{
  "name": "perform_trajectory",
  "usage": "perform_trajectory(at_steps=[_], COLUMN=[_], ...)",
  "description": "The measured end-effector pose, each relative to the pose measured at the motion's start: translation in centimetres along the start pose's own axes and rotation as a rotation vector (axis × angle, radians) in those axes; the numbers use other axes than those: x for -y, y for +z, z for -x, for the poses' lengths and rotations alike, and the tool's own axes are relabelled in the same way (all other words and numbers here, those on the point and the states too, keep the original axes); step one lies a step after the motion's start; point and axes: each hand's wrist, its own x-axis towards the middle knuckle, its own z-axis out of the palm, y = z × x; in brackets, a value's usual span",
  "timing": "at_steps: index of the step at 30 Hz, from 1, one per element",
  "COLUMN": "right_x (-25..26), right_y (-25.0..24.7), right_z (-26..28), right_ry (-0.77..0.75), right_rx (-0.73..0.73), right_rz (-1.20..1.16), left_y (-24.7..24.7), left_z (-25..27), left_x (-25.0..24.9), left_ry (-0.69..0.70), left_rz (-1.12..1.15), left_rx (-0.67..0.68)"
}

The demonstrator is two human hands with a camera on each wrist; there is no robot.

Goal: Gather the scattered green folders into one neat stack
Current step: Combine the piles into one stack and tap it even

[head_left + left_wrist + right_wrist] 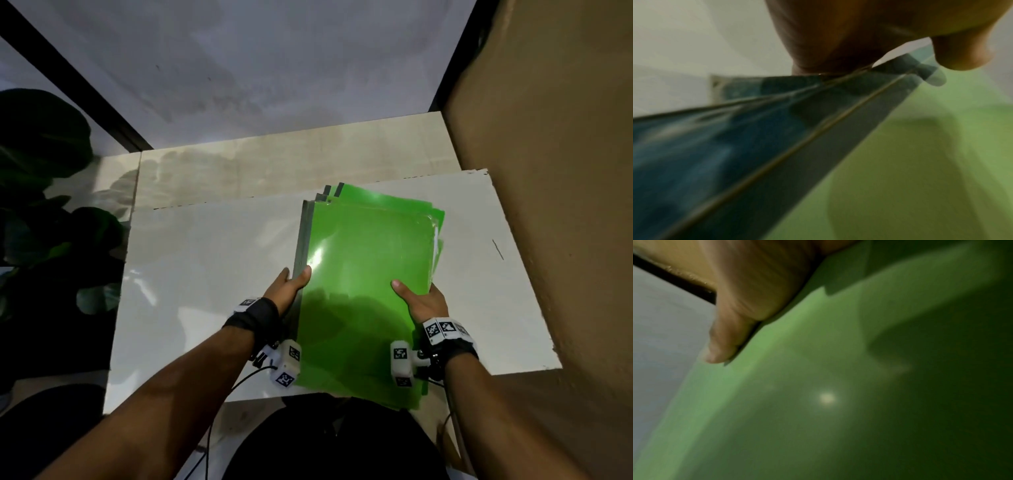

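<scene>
Several translucent green folders (366,274) with grey spines lie in one loose pile on the white board (205,274), their far corners fanned out of line. My left hand (291,284) grips the pile's left spine edge, thumb on top. My right hand (419,299) grips the right edge, thumb on the top sheet and fingers hidden underneath. In the left wrist view, the grey spines (777,138) run under my thumb (962,53) beside the green cover (920,162). The right wrist view shows my thumb (723,344) lying on the green sheet (818,402).
The white board lies on a pale tiled floor (274,161). A brown wall (555,171) rises close on the right, and a grey wall (239,68) stands behind. Dark plant leaves (44,192) fill the left side. The pile's near edge overhangs the board's front.
</scene>
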Motion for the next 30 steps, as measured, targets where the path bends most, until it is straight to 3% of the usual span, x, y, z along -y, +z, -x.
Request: perform_trajectory(at_steps=[4, 11, 16, 18, 21, 26, 30], right_x=[1.2, 6.2, 11.2, 12.5, 12.9, 11.9, 13.3], right_y=[1.3, 3.7, 4.8, 4.6, 4.1, 3.8, 2.3], right_z=[0.1, 0.3, 1.6, 2.0, 2.6, 3.0, 3.8], right_ry=[-0.139, -0.367, -0.563, -0.629, -0.663, -0.532, -0.626], right_rx=[0.085, 0.214, 0.231, 0.283, 0.313, 0.429, 0.496], right_rz=[-0.033, -0.042, -0.196, -0.222, -0.143, -0.020, 0.042], left_y=[-1.9, -4.8, -7.9, -9.2, -10.6, -11.4, -11.8], left_z=[0.1, 2.2, 4.1, 4.9, 5.9, 7.1, 9.0], left_x=[-0.3, -0.4, -2.6, -2.4, -0.7, -0.2, -2.9], left_ry=[-0.024, 0.171, 0.547, 0.647, 0.637, 0.590, 0.860], left_rz=[0.251, 0.468, 0.469, 0.367, 0.209, 0.032, 0.157], left_rx=[0.074, -0.114, -0.245, -0.298, -0.247, -0.107, -0.116])
